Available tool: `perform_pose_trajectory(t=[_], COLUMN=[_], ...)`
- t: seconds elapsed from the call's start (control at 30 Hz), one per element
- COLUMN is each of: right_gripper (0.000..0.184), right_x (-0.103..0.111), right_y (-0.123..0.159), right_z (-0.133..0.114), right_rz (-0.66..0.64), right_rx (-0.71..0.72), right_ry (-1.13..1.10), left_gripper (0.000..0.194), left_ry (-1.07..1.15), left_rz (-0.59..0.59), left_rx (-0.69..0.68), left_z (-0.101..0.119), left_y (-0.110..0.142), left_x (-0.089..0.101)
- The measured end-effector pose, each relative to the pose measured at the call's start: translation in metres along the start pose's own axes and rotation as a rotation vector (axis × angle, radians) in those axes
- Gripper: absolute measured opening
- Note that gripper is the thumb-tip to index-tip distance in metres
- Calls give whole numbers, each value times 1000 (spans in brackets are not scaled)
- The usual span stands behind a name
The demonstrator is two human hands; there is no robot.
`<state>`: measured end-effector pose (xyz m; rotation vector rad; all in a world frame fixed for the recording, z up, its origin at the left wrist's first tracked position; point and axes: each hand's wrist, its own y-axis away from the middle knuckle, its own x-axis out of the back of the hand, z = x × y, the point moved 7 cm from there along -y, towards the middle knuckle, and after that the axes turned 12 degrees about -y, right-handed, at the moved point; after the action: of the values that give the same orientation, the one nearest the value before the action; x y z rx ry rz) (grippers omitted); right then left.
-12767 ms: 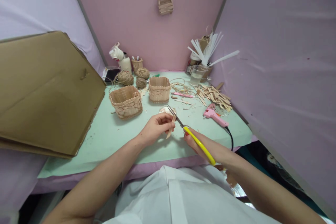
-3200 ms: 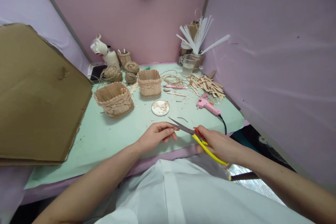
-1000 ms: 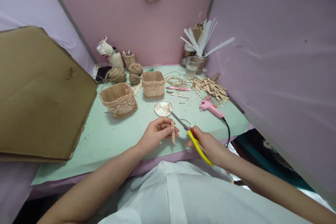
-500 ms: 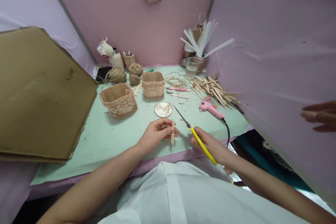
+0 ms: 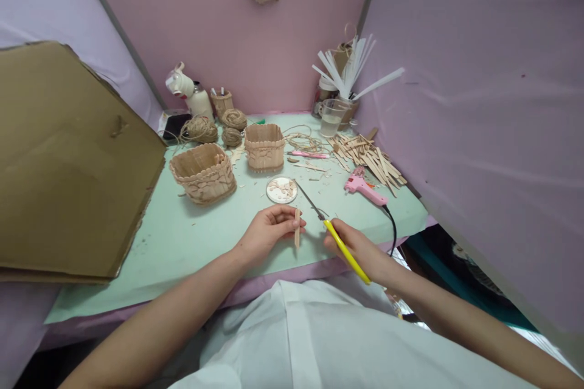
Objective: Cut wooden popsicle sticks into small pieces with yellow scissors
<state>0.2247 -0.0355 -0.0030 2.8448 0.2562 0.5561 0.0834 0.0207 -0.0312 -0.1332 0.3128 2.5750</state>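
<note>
My left hand (image 5: 267,232) pinches a short wooden craft stick (image 5: 297,228) upright, just above the near edge of the mint-green table (image 5: 191,237). My right hand (image 5: 360,248) grips yellow-handled scissors (image 5: 335,237); their blades point up and left toward a small round dish of wood chips (image 5: 281,189). The blade tips lie just right of the stick, apart from it. Both hands hover close together over the table's front edge.
Two baskets of craft sticks (image 5: 204,173) (image 5: 264,146) stand mid-table, twine balls (image 5: 201,129) behind them. A pink glue gun (image 5: 365,188) with black cord and a pile of sticks (image 5: 369,158) lie at right. A cardboard sheet (image 5: 68,158) leans at left. A cup (image 5: 330,118) stands at the back.
The scissors swung back left toward the stick after drifting away. Another person's fingers at the right edge have gone from view. The stick pile at right has shifted a little.
</note>
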Motion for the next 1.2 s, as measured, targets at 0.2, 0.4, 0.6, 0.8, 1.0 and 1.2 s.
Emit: perform_pose_trajectory(t=[0.2,0.4,0.6,0.8,1.0,1.2], right_gripper=[30,29,23,24,26,25], right_x=[3,11,15,9,1,-24], right_y=[-3,-9,-20,-33,-44,-45], right_z=[-2,2,-3,-19,-24,-17], right_rz=[9,88,150,105,20,-361], right_rx=[29,41,93,289,270,79], right_ry=[-16,3,-94,-235,-329,-695], left_gripper=[28,28,32,40,39,42], left_ry=[-18,-30,-57,-72,-128,-56], left_rz=[3,-10,-35,-53,-75,-296], left_rx=[-27,-29,-27,-38,-63,-18], left_z=[-4,-2,-2,5,8,5], left_y=[-3,-3,-1,3,5,6], left_x=[2,1,-2,-6,-9,-19])
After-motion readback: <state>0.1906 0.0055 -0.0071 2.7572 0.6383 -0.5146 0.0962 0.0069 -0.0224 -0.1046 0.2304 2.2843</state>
